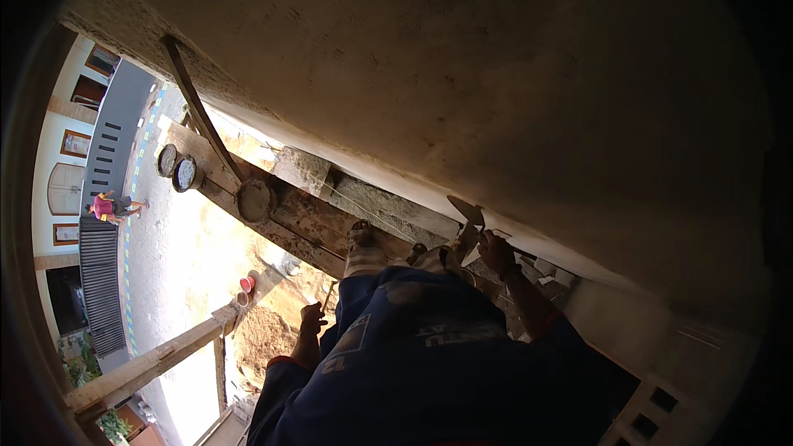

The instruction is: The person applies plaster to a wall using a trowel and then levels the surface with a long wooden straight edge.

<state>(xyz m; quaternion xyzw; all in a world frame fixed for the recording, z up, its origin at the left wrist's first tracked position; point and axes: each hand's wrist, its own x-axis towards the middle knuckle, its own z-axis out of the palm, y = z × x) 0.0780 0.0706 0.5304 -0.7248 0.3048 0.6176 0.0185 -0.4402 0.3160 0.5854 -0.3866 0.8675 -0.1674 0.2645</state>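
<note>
My right hand [497, 256] is closed on a trowel, whose pointed metal blade [467, 210] stands close to the lower edge of the plastered wall [496, 91]. Shadow hides much of the grip. On the other side of my body, my left hand [311, 319] is curled shut beside a thin, light stick-like piece [330, 297]. It seems to be in the fingers, but its kind is unclear. My feet rest on a plank walkway [310, 219] marked with mortar. A round mortar pail [255, 201] sits further along these boards.
Two more pails [187, 173] stand near the walkway's far end. A slanting wooden brace [198, 103] runs from wall to boards. Lower left, a timber rail [157, 361] crosses above the ground. A red bucket [247, 284] lies below, and another person [107, 207] is on the street.
</note>
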